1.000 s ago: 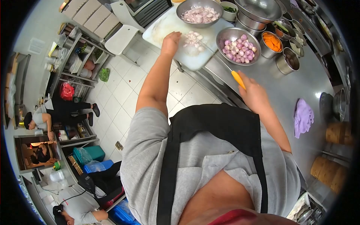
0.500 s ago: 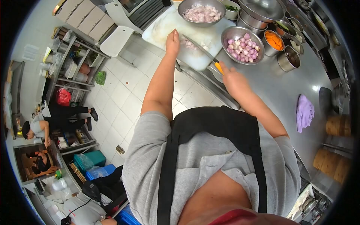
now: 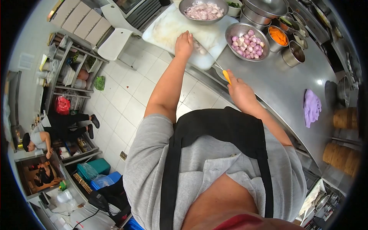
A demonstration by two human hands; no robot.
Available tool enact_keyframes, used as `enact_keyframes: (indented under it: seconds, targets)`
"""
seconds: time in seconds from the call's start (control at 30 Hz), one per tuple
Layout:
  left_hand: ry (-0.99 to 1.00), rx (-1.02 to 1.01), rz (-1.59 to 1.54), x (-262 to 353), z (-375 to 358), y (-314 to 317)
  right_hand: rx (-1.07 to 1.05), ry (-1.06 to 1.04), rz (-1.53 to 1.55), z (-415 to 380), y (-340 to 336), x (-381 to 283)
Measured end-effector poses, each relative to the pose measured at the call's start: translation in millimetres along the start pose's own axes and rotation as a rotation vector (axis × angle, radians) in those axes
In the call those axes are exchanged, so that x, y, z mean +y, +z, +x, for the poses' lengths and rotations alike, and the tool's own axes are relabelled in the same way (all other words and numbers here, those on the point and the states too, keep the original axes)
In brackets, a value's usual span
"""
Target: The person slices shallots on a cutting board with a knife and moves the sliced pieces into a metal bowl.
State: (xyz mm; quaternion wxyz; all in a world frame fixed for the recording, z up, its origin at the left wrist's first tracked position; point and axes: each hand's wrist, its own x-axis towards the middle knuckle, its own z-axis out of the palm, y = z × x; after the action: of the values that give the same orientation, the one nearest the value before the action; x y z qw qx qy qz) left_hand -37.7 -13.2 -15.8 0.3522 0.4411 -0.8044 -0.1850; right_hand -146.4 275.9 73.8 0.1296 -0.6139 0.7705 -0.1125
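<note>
My right hand [image 3: 241,93] grips the yellow handle of a kitchen knife [image 3: 226,76]. The blade slants up and left across the corner of a white cutting board [image 3: 165,28]. At the blade's far end, my left hand [image 3: 184,45] rests on the board with its fingers together; what they press on is hidden. A few pale cut pieces [image 3: 199,48], apparently shallot, lie beside the blade, partly covered. A metal bowl of sliced shallots [image 3: 205,10] sits at the board's far edge. Right of the board is a metal bowl with whole peeled shallots [image 3: 249,45].
Beyond the bowls stand a metal pot of orange carrot pieces [image 3: 278,36], another metal pot [image 3: 293,53] and stacked metal bowls [image 3: 264,7]. A purple cloth [image 3: 312,108] lies on the steel counter [image 3: 283,82]. A white chair [image 3: 115,44] and another person [image 3: 42,136] are at the left.
The knife handle and my right hand have shifted slightly down, toward my body. My left hand has moved slightly right, nearer the blade, and covers more of the cut pieces.
</note>
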Motion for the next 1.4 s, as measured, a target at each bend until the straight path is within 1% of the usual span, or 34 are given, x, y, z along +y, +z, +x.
enact_keyframes:
  seconds: [0.03,0.07,0.1,0.13,0.2,0.23,0.27,0.3,0.33,0.37,0.47,0.5,0.53,0.57,0.7,0.77,0.8,0.87,0.9,0.97,1.0,1.07,1.1,1.13,1.2,1.27,1.37,1.4]
  targets:
    - [-0.038,0.009,-0.064,3.0,-2.2,-2.7,0.000,0.001,0.001,-0.5,3.3,2.7]
    - [-0.077,0.018,-0.127,5.7,-3.6,-5.9,0.065,-0.014,0.046,-0.8,8.5,9.1]
    - [-0.075,0.018,-0.127,3.0,-2.6,-4.9,0.131,-0.030,0.091,-0.3,6.1,8.7]
    - [-0.055,0.038,-0.151,0.2,-1.5,-3.6,0.131,-0.030,0.091,-0.3,-0.5,9.5]
    - [-0.038,0.057,-0.176,1.0,-2.5,-3.9,-0.156,0.310,0.650,-2.1,-19.7,10.2]
    - [-0.053,0.014,-0.139,6.0,-2.6,-5.1,-0.194,0.390,0.909,-3.4,-15.1,15.6]
    - [-0.069,-0.030,-0.103,11.4,-4.0,-5.7,-0.196,0.390,0.906,-4.0,-6.8,17.3]
    - [-0.071,-0.029,-0.105,14.4,-6.1,-3.2,-0.184,0.389,1.078,-4.5,3.1,19.4]
    - [-0.059,-0.021,-0.032,17.7,-8.2,0.1,-0.171,0.386,1.250,-4.3,11.7,21.1]
    - [-0.046,-0.013,0.040,20.9,-11.0,3.2,-0.174,0.387,1.248,-1.3,18.2,19.4]
    - [-0.099,-0.027,0.023,38.6,-20.7,-2.3,-0.180,0.350,1.312,17.7,36.8,3.9]
    - [-0.098,-0.027,0.027,40.0,-23.4,-1.4,-0.185,0.318,1.322,24.7,42.2,-0.6]
    - [-0.070,-0.018,0.094,41.9,-25.2,-0.4,-0.188,0.284,1.330,31.1,44.4,-4.5]
    - [-0.042,-0.009,0.161,43.6,-25.6,0.4,-0.176,0.308,1.316,36.8,44.1,-7.9]
    - [-0.056,0.008,0.187,45.3,-27.0,5.9,-0.202,0.296,1.279,52.5,51.9,-9.7]
    - [-0.141,0.080,0.173,42.5,-20.0,11.5,-0.239,0.293,1.282,58.2,53.2,-15.4]
    - [-0.141,0.084,0.175,40.4,-18.2,13.1,-0.240,0.288,1.281,60.4,53.1,-16.8]
    - [-0.210,0.128,0.080,34.6,-12.6,13.0,-0.279,0.253,1.232,65.8,51.1,-17.9]
    - [-0.203,0.134,0.081,30.5,-9.4,14.4,-0.273,0.244,1.233,69.1,51.3,-16.9]
    - [-0.199,0.264,0.060,20.4,-5.5,17.8,-0.337,0.223,1.243,73.6,52.1,-13.7]
    - [-0.193,0.267,0.062,16.8,-3.7,17.7,-0.333,0.218,1.245,74.3,47.6,-12.7]
    - [-0.237,0.323,-0.010,10.2,0.9,18.0,-0.425,0.109,1.254,75.6,37.1,-10.2]
    - [-0.227,0.386,0.014,11.5,0.7,17.1,-0.423,0.102,1.255,76.6,34.9,-7.5]
    - [-0.222,0.389,0.017,12.0,0.8,15.2,-0.452,0.091,1.279,77.1,33.0,-4.2]
    - [-0.311,0.360,-0.041,13.8,1.4,10.1,-0.476,0.076,1.306,76.8,27.6,0.5]
    - [-0.286,0.394,-0.012,19.3,9.1,6.9,-0.479,0.068,1.320,77.6,18.6,0.0]
    - [-0.059,0.564,0.016,40.0,41.9,-2.8,-0.411,0.018,1.316,77.2,-17.0,0.6]
    - [-0.054,0.566,0.017,53.2,58.3,-9.2,-0.407,0.014,1.318,76.6,-29.6,3.6]
